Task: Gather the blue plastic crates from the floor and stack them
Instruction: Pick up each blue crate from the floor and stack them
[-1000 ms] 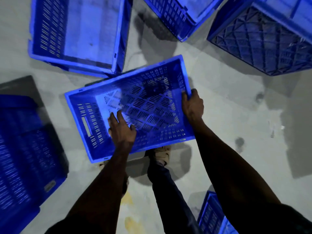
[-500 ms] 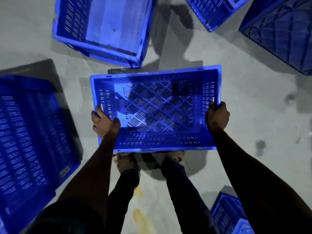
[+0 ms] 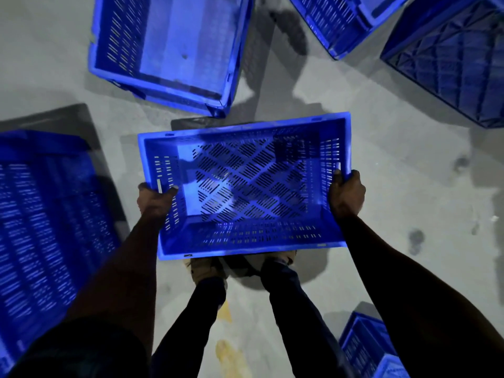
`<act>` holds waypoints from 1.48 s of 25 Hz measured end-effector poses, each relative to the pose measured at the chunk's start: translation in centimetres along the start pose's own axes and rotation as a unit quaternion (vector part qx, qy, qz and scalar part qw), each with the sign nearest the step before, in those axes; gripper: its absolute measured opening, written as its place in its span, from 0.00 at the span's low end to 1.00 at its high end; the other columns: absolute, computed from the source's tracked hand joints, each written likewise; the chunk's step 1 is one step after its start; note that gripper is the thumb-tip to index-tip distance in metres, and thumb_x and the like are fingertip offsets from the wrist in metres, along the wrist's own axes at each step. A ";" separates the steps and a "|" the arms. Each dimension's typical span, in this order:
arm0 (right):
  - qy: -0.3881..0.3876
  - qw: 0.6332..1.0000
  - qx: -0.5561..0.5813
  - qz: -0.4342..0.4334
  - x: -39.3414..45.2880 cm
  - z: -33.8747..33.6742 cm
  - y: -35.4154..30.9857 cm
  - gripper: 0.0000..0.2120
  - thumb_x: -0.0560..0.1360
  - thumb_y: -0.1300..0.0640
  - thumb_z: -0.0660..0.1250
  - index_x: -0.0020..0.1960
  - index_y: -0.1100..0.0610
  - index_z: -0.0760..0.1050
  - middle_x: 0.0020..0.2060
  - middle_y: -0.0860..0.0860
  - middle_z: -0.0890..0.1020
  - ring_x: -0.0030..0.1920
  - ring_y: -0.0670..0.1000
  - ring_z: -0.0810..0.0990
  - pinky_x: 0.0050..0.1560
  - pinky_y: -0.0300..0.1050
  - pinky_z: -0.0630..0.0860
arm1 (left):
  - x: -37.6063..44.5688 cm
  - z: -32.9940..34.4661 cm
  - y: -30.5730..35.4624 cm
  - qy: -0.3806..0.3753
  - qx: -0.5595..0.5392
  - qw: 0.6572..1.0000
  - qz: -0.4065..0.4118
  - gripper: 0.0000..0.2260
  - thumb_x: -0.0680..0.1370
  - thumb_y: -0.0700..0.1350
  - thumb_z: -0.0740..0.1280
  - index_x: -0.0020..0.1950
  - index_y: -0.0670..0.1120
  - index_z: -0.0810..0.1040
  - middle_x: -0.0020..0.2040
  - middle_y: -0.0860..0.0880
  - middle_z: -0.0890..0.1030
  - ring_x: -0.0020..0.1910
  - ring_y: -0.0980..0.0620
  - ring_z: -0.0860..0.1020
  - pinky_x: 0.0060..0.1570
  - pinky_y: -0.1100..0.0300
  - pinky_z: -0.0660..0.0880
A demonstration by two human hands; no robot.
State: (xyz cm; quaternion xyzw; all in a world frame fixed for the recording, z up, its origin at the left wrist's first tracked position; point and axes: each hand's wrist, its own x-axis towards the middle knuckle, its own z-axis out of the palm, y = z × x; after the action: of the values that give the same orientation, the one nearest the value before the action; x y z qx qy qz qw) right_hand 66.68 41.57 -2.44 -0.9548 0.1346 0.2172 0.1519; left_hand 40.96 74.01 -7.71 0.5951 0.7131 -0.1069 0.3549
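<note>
The blue crate (image 3: pixel 245 186) has a diamond-patterned slotted base; the grey floor (image 3: pixel 381 186) carries yellow stains (image 3: pixel 229 353).

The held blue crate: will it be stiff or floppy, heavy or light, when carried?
The held crate is probably stiff: its rim looks straight with the left hand and right hand gripping only the short ends. Likely light: empty, slotted walls.
</note>
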 end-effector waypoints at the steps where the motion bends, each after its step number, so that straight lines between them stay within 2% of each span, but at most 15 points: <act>1: -0.005 1.000 -0.002 -0.010 -0.7 -0.7 -0.4 0.19 0.81 0.46 0.58 0.59 0.62 0.70 0.54 0.66 0.80 0.53 0.68 0.79 0.49 0.54 0.74 | -0.6 -1.0 -0.2 0.006 0.006 1.000 -0.005 0.29 0.68 0.53 0.78 0.62 0.41 0.72 0.58 0.38 0.80 0.57 0.38 0.80 0.58 0.45 0.77; 4: -0.018 0.999 0.006 -0.029 -3.1 -3.5 -2.1 0.19 0.81 0.45 0.57 0.58 0.61 0.70 0.52 0.65 0.81 0.51 0.67 0.79 0.46 0.52 0.73 | -3.2 -4.7 -1.1 0.028 0.002 1.000 -0.015 0.25 0.69 0.50 0.76 0.61 0.40 0.75 0.57 0.37 0.81 0.55 0.38 0.80 0.56 0.44 0.78; 10: -0.015 0.998 0.006 -0.054 -11.8 -14.3 -6.3 0.19 0.81 0.44 0.58 0.58 0.60 0.71 0.52 0.63 0.81 0.52 0.66 0.79 0.48 0.52 0.73 | -14.6 -16.7 -0.3 0.060 0.013 0.997 -0.056 0.21 0.78 0.50 0.67 0.63 0.36 0.74 0.62 0.32 0.77 0.62 0.33 0.75 0.60 0.43 0.72; 17: -0.013 0.996 0.018 -0.091 -23.2 -27.3 -10.1 0.18 0.80 0.44 0.59 0.58 0.59 0.72 0.52 0.63 0.81 0.53 0.66 0.79 0.50 0.53 0.74 | -27.1 -31.6 -1.6 0.097 0.013 0.995 0.008 0.19 0.81 0.49 0.63 0.61 0.34 0.72 0.58 0.28 0.78 0.58 0.29 0.76 0.57 0.40 0.72; 20: -0.027 0.992 0.024 -0.117 -26.5 -30.9 -10.4 0.19 0.80 0.43 0.59 0.57 0.58 0.73 0.52 0.62 0.81 0.53 0.65 0.79 0.51 0.52 0.74 | -31.7 -35.8 -3.3 0.117 0.016 0.993 0.004 0.20 0.81 0.51 0.62 0.60 0.34 0.71 0.56 0.28 0.77 0.58 0.28 0.76 0.55 0.39 0.72; 22: -0.040 0.986 0.036 -0.155 -28.4 -33.3 -10.3 0.18 0.80 0.44 0.60 0.56 0.58 0.73 0.52 0.62 0.82 0.53 0.65 0.79 0.50 0.52 0.73 | -35.2 -38.2 -4.5 0.148 -0.019 0.989 -0.009 0.20 0.81 0.52 0.63 0.60 0.35 0.71 0.55 0.28 0.77 0.57 0.28 0.75 0.55 0.39 0.71; 28: -0.098 0.941 0.083 -0.314 -32.5 -37.5 -11.9 0.20 0.75 0.45 0.59 0.54 0.60 0.76 0.47 0.63 0.83 0.49 0.65 0.80 0.47 0.52 0.73 | -43.8 -43.6 -9.4 0.233 -0.159 0.960 0.000 0.20 0.80 0.53 0.67 0.50 0.34 0.75 0.46 0.29 0.79 0.49 0.30 0.77 0.46 0.44 0.71; 31: -0.147 0.899 0.071 -0.407 -34.9 -38.4 -14.9 0.16 0.78 0.52 0.61 0.60 0.61 0.75 0.50 0.63 0.83 0.50 0.64 0.80 0.45 0.49 0.70 | -46.6 -46.3 -12.5 0.260 -0.217 0.941 -0.006 0.21 0.79 0.55 0.66 0.48 0.35 0.75 0.43 0.32 0.79 0.45 0.33 0.78 0.43 0.48 0.68; 34: -0.170 0.857 0.062 -0.482 -38.2 -38.2 -18.5 0.17 0.79 0.58 0.61 0.66 0.63 0.71 0.50 0.64 0.82 0.48 0.62 0.80 0.42 0.43 0.64 | -48.2 -48.8 -16.2 0.288 -0.257 0.922 -0.004 0.25 0.75 0.63 0.62 0.44 0.39 0.74 0.37 0.38 0.77 0.38 0.41 0.76 0.39 0.54 0.67; 35: -0.171 0.852 0.059 -0.491 -39.3 -37.6 -19.6 0.17 0.79 0.59 0.62 0.67 0.62 0.71 0.50 0.64 0.83 0.48 0.62 0.81 0.42 0.42 0.65 | -48.4 -49.6 -17.2 0.295 -0.263 0.919 -0.011 0.24 0.75 0.63 0.61 0.43 0.40 0.73 0.36 0.39 0.76 0.37 0.43 0.75 0.39 0.55 0.66; 37: -0.170 0.850 0.049 -0.497 -41.4 -35.9 -21.4 0.18 0.79 0.59 0.62 0.68 0.60 0.70 0.49 0.64 0.83 0.49 0.64 0.81 0.45 0.47 0.70 | -48.7 -50.7 -18.5 0.303 -0.278 0.911 -0.026 0.20 0.78 0.57 0.64 0.42 0.40 0.72 0.37 0.38 0.75 0.37 0.45 0.72 0.40 0.55 0.64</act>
State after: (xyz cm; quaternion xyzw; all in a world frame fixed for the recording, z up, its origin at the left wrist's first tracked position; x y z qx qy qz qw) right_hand 51.02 56.56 52.24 -0.8338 -0.3754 0.2645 0.3065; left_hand 6.55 60.52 54.94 0.4572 0.8024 0.2723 0.2702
